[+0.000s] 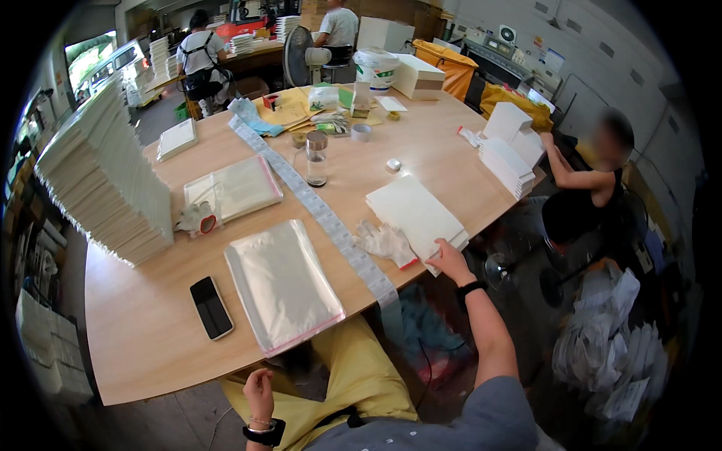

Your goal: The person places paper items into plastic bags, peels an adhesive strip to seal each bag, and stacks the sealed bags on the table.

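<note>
My right hand (451, 263) reaches out to the near corner of a small stack of flat white boards (415, 210). Its thumb and fingers pinch the corner of the top piece. Just left of it lies a white work glove (385, 242) with a red cuff edge. My left hand (259, 391) hangs over my lap below the table edge, fingers curled in, with nothing visible in them. In front of me a pile of clear plastic bags (284, 286) lies flat, and a phone (212, 308) rests left of it.
A strip of printed labels (323, 210) runs across the table and over its front edge. A tall stack of white boards (105, 173) stands at the left. Beyond are more bags (235, 188), a glass bottle (317, 159) and a white bucket (376, 69). A co-worker (594, 165) sits at the right.
</note>
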Available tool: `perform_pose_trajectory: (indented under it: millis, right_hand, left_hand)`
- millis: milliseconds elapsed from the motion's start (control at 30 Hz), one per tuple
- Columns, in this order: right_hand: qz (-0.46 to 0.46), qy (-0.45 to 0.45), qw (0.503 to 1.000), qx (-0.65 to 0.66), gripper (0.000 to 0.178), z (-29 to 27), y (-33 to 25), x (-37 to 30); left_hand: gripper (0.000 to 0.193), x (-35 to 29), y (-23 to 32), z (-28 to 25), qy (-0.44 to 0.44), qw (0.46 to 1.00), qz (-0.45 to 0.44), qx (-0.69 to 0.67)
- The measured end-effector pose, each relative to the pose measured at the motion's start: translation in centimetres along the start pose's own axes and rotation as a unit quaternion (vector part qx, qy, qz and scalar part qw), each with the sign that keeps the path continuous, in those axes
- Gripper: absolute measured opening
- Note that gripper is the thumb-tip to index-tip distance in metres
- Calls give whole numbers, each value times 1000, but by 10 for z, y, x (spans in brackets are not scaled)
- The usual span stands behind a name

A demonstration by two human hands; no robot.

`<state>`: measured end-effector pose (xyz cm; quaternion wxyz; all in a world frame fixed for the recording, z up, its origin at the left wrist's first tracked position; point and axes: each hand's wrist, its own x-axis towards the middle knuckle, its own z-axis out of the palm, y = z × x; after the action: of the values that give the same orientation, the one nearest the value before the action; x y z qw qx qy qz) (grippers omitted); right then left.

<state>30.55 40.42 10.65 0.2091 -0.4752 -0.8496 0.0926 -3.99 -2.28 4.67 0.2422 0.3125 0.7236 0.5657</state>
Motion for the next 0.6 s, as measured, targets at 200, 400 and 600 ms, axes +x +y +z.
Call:
perform_pose_trajectory:
  millis: [200, 400, 600]
  right_hand:
    - [75, 73, 968, 227, 38, 25, 24, -7]
    - [413, 18, 542, 731, 41, 18, 40, 41]
    - [297, 12, 720, 628, 19, 10, 38, 57]
  left_hand:
    - [9, 9, 30, 20, -37, 996, 42, 65]
    - [23, 75, 63, 44, -7, 940, 241, 242]
    - [16, 123, 54, 68, -152, 804, 210, 535]
